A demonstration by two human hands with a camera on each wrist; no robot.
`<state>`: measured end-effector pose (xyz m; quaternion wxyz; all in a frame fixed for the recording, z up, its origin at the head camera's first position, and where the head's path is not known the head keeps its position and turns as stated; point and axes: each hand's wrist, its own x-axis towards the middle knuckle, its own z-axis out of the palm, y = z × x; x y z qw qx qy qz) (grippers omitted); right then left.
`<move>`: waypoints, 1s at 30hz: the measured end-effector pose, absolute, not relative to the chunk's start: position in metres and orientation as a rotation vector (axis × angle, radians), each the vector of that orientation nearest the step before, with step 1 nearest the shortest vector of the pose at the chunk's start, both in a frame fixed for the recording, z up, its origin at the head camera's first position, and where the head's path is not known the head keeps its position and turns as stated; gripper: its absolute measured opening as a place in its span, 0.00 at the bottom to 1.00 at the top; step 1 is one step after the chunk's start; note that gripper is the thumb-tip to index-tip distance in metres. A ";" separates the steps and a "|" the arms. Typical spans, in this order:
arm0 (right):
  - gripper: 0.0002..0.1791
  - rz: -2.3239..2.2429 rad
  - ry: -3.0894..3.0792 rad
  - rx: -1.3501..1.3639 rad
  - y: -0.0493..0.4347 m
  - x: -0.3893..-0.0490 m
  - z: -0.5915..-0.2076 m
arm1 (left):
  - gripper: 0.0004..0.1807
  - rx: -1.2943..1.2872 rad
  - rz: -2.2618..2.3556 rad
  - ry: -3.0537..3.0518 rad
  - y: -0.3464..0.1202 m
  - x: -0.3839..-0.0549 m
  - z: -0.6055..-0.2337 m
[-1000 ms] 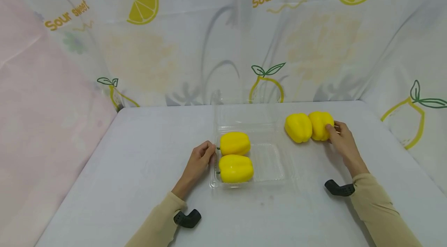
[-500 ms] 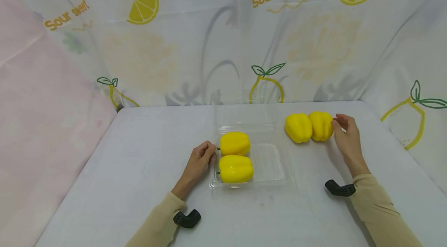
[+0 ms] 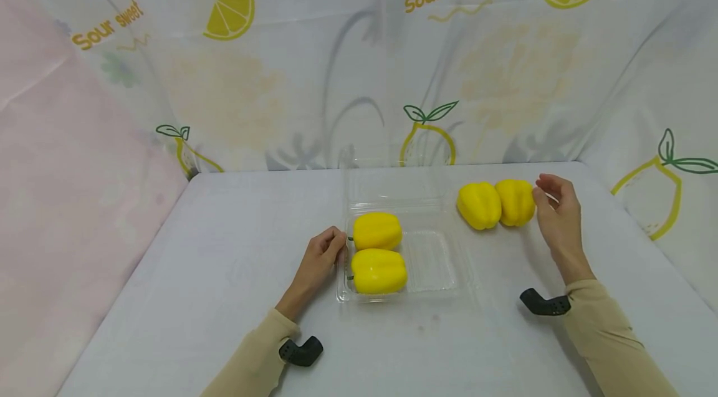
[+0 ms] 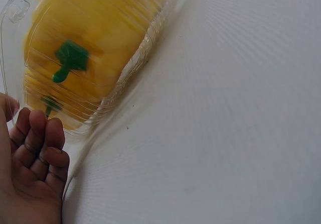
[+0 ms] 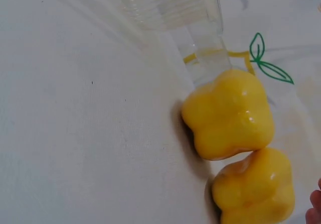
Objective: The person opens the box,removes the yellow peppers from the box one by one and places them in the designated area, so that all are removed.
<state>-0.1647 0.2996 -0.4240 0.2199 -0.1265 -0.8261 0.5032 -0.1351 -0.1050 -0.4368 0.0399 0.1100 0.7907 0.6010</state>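
Observation:
A clear plastic clamshell box [image 3: 433,263] lies with its lid raised at the back. Two yellow bell peppers, a rear one [image 3: 377,230] and a front one [image 3: 379,271], lie in its left half, stems to the left. My left hand [image 3: 316,257] pinches the box's left rim; in the left wrist view its curled fingertips [image 4: 54,133] sit against the plastic wall. Right of the box, two more yellow peppers, a left one [image 3: 478,205] and a right one [image 3: 515,202], stand side by side. Beside the right one, my right hand [image 3: 560,222] is loosely curved and holds nothing.
A white cloth [image 3: 224,260] covers the table. Behind it hangs a lemon-printed curtain [image 3: 297,91], close to the raised lid. A black wrist mount sits on each sleeve, one left [image 3: 301,352] and one right [image 3: 544,303].
My right hand has let go of the rightmost pepper and moved slightly right and away from me. My left hand stays on the box rim; the peppers have hardly moved.

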 end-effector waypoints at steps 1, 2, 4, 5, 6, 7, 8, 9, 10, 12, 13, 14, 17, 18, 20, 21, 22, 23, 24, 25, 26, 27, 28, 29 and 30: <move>0.21 1.393 -2.279 -0.334 0.298 -0.164 -0.423 | 0.13 0.338 1.841 2.422 -0.105 -0.135 -0.437; 0.21 1.395 -2.276 -0.325 0.297 -0.164 -0.422 | 0.13 0.338 1.841 2.422 -0.105 -0.135 -0.437; 0.21 1.405 -2.278 -0.313 0.294 -0.162 -0.418 | 0.13 0.339 1.840 2.420 -0.105 -0.135 -0.437; 0.21 1.412 -2.279 -0.314 0.293 -0.162 -0.416 | 0.13 0.340 1.839 2.421 -0.105 -0.135 -0.437; 0.21 1.416 -2.283 -0.318 0.292 -0.161 -0.414 | 0.13 0.342 1.838 2.421 -0.105 -0.135 -0.437; 0.21 1.410 -2.280 -0.298 0.295 -0.164 -0.420 | 0.13 0.343 1.836 2.423 -0.105 -0.135 -0.437; 0.21 1.406 -2.277 -0.285 0.300 -0.169 -0.426 | 0.13 0.344 1.837 2.424 -0.105 -0.135 -0.437; 0.21 1.409 -2.274 -0.280 0.299 -0.169 -0.426 | 0.13 0.345 1.838 2.424 -0.105 -0.135 -0.437; 0.21 1.396 -2.270 -0.264 0.302 -0.172 -0.432 | 0.13 0.347 1.838 2.425 -0.105 -0.135 -0.437; 0.20 1.388 -2.256 -0.237 0.304 -0.174 -0.435 | 0.13 0.349 1.841 2.425 -0.105 -0.136 -0.437; 0.20 1.381 -2.252 -0.225 0.303 -0.174 -0.436 | 0.13 0.349 1.841 2.426 -0.105 -0.136 -0.438; 0.20 1.391 -2.253 -0.234 0.298 -0.170 -0.429 | 0.13 0.350 1.842 2.427 -0.105 -0.136 -0.438; 0.19 1.398 -2.259 -0.230 0.288 -0.162 -0.416 | 0.13 0.351 1.842 2.427 -0.105 -0.136 -0.439; 0.19 1.397 -2.265 -0.230 0.285 -0.160 -0.412 | 0.13 0.351 1.843 2.426 -0.105 -0.136 -0.439; 0.19 1.394 -2.276 -0.212 0.283 -0.159 -0.411 | 0.13 0.352 1.845 2.423 -0.105 -0.136 -0.439; 0.19 1.392 -2.280 -0.204 0.283 -0.158 -0.410 | 0.13 0.351 1.846 2.421 -0.105 -0.136 -0.439; 0.19 1.391 -2.283 -0.200 0.282 -0.158 -0.409 | 0.13 0.351 1.848 2.416 -0.105 -0.136 -0.439; 0.19 1.387 -2.288 -0.198 0.281 -0.158 -0.409 | 0.13 0.349 1.850 2.413 -0.105 -0.136 -0.439; 0.20 1.386 -2.292 -0.189 0.281 -0.158 -0.409 | 0.13 0.345 1.852 2.410 -0.105 -0.136 -0.439; 0.20 1.382 -2.297 -0.183 0.281 -0.158 -0.409 | 0.13 0.344 1.854 2.409 -0.105 -0.136 -0.439; 0.20 1.378 -2.301 -0.179 0.280 -0.158 -0.409 | 0.13 0.341 1.856 2.406 -0.106 -0.136 -0.439; 0.20 1.381 -2.303 -0.171 0.280 -0.158 -0.409 | 0.13 0.340 1.858 2.404 -0.106 -0.136 -0.439; 0.20 1.381 -2.304 -0.164 0.280 -0.158 -0.409 | 0.13 0.339 1.859 2.401 -0.106 -0.136 -0.439; 0.20 1.381 -2.306 -0.156 0.280 -0.157 -0.409 | 0.13 0.339 1.861 2.400 -0.106 -0.137 -0.440; 0.20 1.384 -2.308 -0.149 0.280 -0.157 -0.409 | 0.13 0.340 1.862 2.398 -0.106 -0.137 -0.440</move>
